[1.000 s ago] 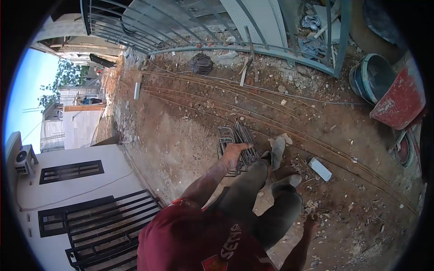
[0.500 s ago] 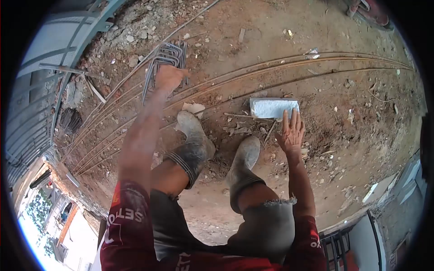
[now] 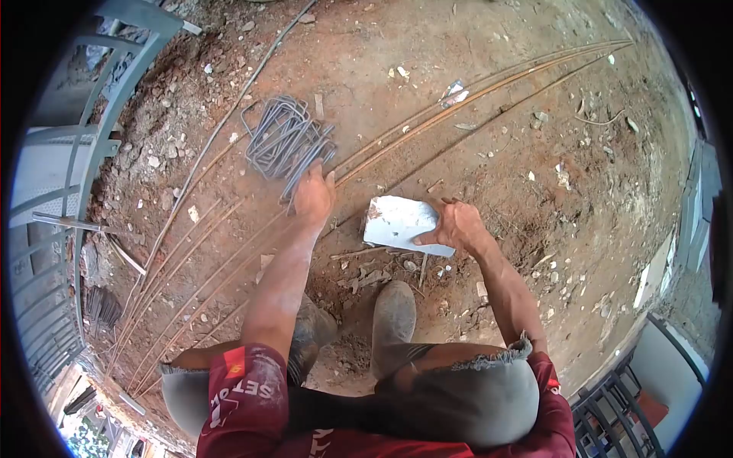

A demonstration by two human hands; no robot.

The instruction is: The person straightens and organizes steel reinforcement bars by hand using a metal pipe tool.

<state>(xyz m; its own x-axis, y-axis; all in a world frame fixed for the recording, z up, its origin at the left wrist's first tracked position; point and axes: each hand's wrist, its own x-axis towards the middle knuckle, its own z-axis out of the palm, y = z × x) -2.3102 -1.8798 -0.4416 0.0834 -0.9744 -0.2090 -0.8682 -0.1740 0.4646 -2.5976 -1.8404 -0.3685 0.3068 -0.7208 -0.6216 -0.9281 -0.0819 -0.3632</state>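
A bundle of bent steel stirrups [image 3: 284,141], grey rectangular loops, is at the upper left. My left hand [image 3: 314,197] is at its lower right end, fingers closed about the bars; the fingertips are partly hidden. To the right, my right hand [image 3: 458,227] grips the right end of a white-faced block [image 3: 401,221], thumb on the pale face and fingers over the far edge. The block is tilted slightly on the dirt in front of my boots [image 3: 395,313].
Long rusty rebar rods [image 3: 458,99] run diagonally across the dirt ground behind the block. A grey metal frame [image 3: 103,145] stands at the left, with a small bundle of dark rods [image 3: 101,307] near it. Black metal furniture [image 3: 618,404] is at the lower right.
My right hand has gone from lying flat on the block to gripping its end, and the block has tilted. My left hand has moved to the stirrups' lower end. The view has shifted.
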